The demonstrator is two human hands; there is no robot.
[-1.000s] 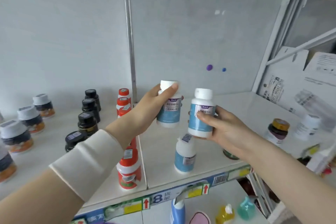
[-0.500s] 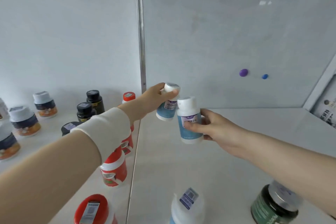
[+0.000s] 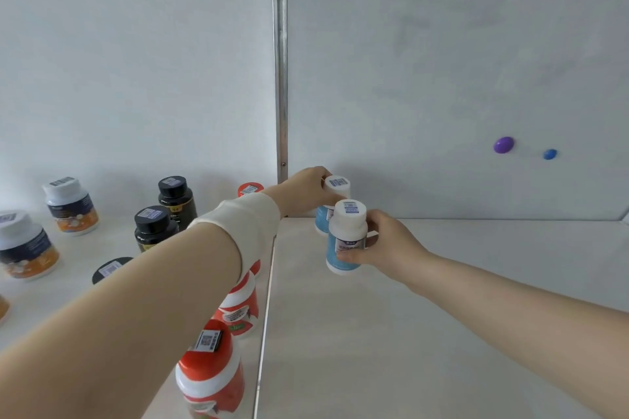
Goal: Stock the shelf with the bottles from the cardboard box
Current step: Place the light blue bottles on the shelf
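Two white-capped bottles with blue labels are at the back of the white shelf (image 3: 425,333), close to the rear wall. My left hand (image 3: 306,192) grips the rear bottle (image 3: 335,196) by its upper part, right at the back corner by the metal upright. My right hand (image 3: 384,241) grips the front bottle (image 3: 345,238) round its body, upright, just in front of the rear one. Whether either bottle rests on the shelf I cannot tell. The cardboard box is out of view.
A metal upright (image 3: 280,61) splits the shelf. Left of it stand red-capped bottles (image 3: 212,374), black bottles (image 3: 175,199) and white-capped dark jars (image 3: 69,204). Purple (image 3: 503,145) and blue (image 3: 549,154) dots mark the back wall.
Both hands have carried their bottles deeper and lower toward the back wall. The view has closed in on the rear of the shelf, so the front bottles and green jar have left the frame.
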